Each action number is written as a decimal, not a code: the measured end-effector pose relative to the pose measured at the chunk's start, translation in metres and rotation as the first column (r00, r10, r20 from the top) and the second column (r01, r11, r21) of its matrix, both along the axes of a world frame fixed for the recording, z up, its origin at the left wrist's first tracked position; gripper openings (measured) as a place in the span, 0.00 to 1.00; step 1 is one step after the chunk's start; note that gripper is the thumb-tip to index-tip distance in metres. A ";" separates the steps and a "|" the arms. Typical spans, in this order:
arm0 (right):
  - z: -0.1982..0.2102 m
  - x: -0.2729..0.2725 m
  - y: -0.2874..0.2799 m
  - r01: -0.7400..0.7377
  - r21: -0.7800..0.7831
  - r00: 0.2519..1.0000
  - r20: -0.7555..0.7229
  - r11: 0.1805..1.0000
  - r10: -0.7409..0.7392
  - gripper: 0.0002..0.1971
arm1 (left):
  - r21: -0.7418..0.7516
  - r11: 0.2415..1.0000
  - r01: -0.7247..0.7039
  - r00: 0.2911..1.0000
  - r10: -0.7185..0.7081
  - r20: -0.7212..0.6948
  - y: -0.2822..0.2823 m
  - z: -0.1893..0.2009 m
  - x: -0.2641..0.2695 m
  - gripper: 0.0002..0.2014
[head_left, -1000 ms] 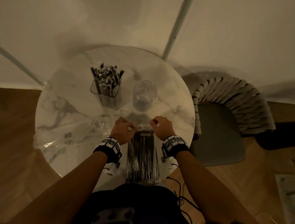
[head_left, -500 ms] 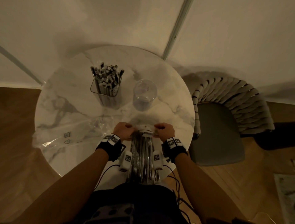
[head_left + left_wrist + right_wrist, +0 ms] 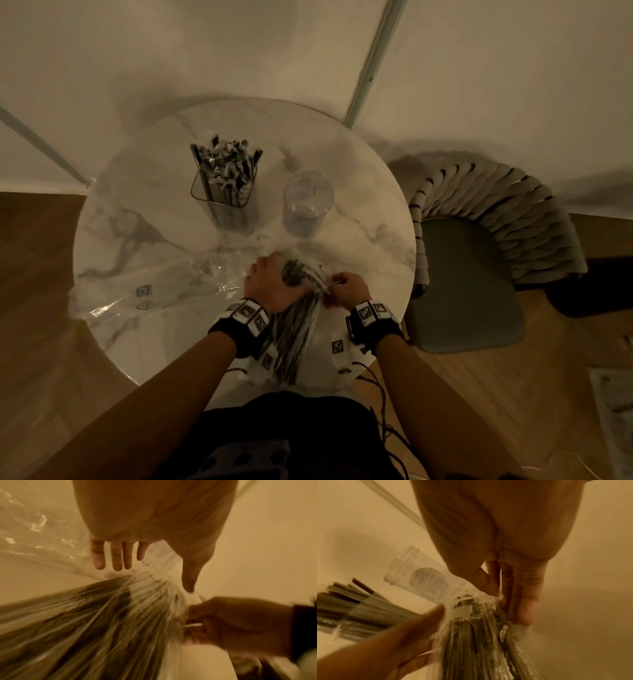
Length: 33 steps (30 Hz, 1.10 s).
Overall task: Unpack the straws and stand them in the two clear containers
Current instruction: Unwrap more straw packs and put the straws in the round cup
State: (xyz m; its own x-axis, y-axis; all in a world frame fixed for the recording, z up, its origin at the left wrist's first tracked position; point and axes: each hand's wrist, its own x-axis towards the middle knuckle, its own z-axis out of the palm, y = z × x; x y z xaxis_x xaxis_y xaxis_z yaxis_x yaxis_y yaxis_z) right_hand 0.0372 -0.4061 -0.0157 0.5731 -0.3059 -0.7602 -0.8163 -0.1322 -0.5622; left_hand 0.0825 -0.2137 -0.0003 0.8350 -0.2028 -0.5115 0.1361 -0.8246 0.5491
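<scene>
A round white marble-look table (image 3: 113, 240) stands against a pale wall, and at its near edge lies a clear plastic packet of dark straws (image 3: 291, 329), its mouth pointing away, probably so the straws can slide out toward the containers. The right hand (image 3: 347, 291) pinches the packet's far corner, seemingly to hold the film taut, while the left hand (image 3: 270, 284), fingers straight and spread, presses on the bundle beside it. Beyond the left hand a square clear container (image 3: 224, 192) is already packed with straws; the round clear jar (image 3: 307, 202) beyond the right hand is empty.

Bagged dark straws (image 3: 294, 329) lie before one filled (image 3: 224, 192), one empty container (image 3: 306, 205).
</scene>
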 end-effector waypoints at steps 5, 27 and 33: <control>0.011 -0.016 0.003 -0.187 0.158 0.975 -0.090 0.970 0.203 0.05 | 0.205 0.891 0.406 0.907 -0.420 0.029 0.003 -0.005 -0.029 0.53; 0.006 -0.037 0.004 -0.355 -0.127 0.902 0.216 0.926 0.375 0.16 | 0.237 0.870 0.432 0.872 -0.470 0.135 0.031 -0.022 -0.055 0.47; -0.002 -0.045 0.010 -0.308 -0.168 0.902 0.262 0.936 0.344 0.18 | -0.035 0.994 0.104 0.947 -0.088 0.310 0.028 -0.033 -0.062 0.31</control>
